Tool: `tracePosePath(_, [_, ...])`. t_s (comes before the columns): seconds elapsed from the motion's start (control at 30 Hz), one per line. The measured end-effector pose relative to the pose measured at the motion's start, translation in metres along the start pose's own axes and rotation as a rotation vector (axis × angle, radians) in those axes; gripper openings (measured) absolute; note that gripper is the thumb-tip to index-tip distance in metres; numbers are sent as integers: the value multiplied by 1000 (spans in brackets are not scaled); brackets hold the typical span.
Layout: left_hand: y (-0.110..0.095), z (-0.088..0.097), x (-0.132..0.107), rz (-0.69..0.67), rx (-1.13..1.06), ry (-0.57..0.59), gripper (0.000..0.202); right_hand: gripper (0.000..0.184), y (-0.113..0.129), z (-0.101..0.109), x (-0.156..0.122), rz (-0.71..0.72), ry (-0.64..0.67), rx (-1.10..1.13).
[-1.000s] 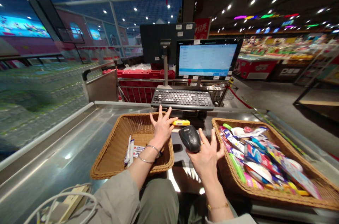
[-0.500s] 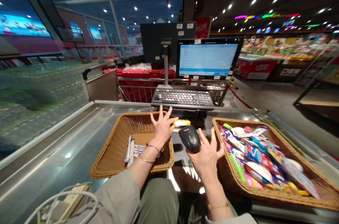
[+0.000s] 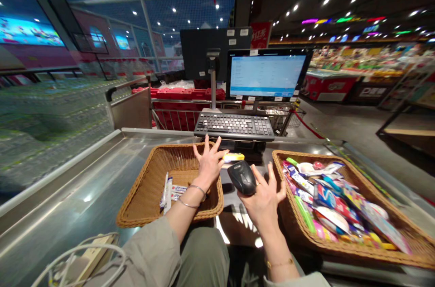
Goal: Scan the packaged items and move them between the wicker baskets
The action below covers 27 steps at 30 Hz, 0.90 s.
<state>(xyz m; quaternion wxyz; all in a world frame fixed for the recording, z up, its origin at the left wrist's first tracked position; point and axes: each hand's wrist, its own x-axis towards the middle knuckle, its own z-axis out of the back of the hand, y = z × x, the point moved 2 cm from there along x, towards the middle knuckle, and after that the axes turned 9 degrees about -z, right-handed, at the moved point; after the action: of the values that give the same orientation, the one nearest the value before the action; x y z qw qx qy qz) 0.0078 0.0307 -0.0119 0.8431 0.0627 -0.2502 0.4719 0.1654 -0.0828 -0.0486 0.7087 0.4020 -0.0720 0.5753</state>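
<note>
My left hand point(image 3: 210, 163) reaches over the right rim of the left wicker basket point(image 3: 136, 196). Its thumb side grips one end of a small yellow packet point(image 3: 233, 156), while other fingers spread away from it. Several slim white-and-blue wrapped bars point(image 3: 178, 191) lie in that basket below my wrist. Just beyond the packet's near side is the black head of a handheld barcode scanner point(image 3: 242, 177). My right hand point(image 3: 263, 196) holds it from below, with some fingers stretched out; the scanner's handle is hidden.
On the right, another wicker basket point(image 3: 360, 255) holds a jumble of colourful small packages. A keyboard point(image 3: 234, 125) stands ahead, below a lit monitor point(image 3: 267, 75). White cables point(image 3: 84, 251) and a power strip lie at the lower left of the metal counter point(image 3: 98, 174).
My right hand and the scanner have shifted very slightly left. My left hand keeps its grip on the yellow packet in nearly the same place.
</note>
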Motion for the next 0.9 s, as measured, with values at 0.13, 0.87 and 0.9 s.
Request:
tracePosePath(0.13, [0,-1,-1,0,-6,-33,32,25,0,1,0,2,3,17])
tracePosePath(0.87, [-8,5,1,-27,-14,-110,31,30,6,16,1,-76,-77,-143])
tracePosePath(0.9, [-11,6,2,-29,-16,-116,30,31,7,19,1,-90,-87,-147])
